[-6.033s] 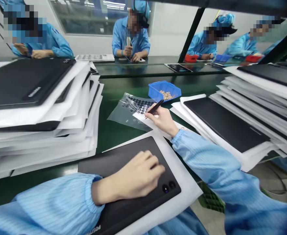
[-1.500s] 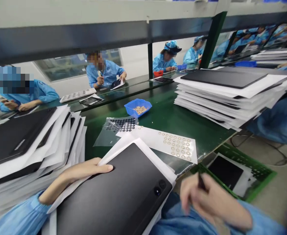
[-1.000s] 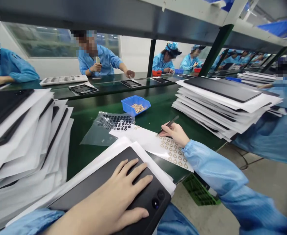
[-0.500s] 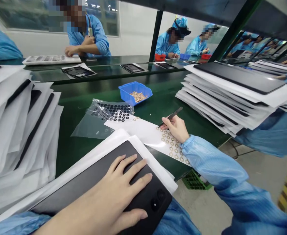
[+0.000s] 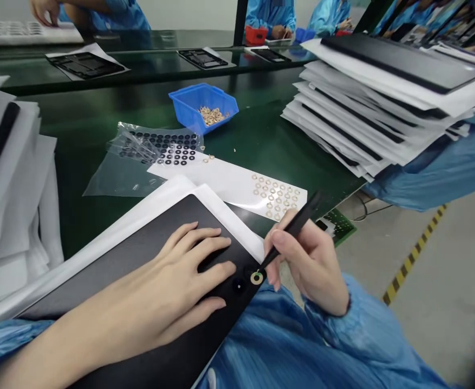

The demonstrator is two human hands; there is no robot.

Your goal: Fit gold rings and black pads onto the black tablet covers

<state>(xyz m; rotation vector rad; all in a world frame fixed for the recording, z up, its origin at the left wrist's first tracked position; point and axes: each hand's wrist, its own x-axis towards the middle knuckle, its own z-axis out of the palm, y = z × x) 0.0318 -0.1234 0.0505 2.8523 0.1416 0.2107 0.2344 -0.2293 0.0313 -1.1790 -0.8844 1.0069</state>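
Note:
A black tablet back cover (image 5: 148, 254) lies on white foam across my lap and the table's near edge. My left hand (image 5: 172, 286) rests flat on it with the fingers spread, close to the two camera holes. My right hand (image 5: 306, 259) is closed on black tweezers (image 5: 294, 229). The tweezer tip holds a small gold ring (image 5: 256, 277) at the outer camera hole near the cover's corner. Just beyond lies a white sheet (image 5: 229, 181) carrying rows of gold rings (image 5: 276, 194).
A blue bin of gold rings (image 5: 203, 105) stands mid-table beside a clear bag with black ring stickers (image 5: 156, 148). Stacks of covers in white foam rise at right (image 5: 383, 92) and left (image 5: 6, 178). Other workers in blue sit across the table.
My right hand has come back from the ring sheet to the cover's corner with a gold ring on the tweezer tip. The view has tilted downward. My left hand stays flat on the cover.

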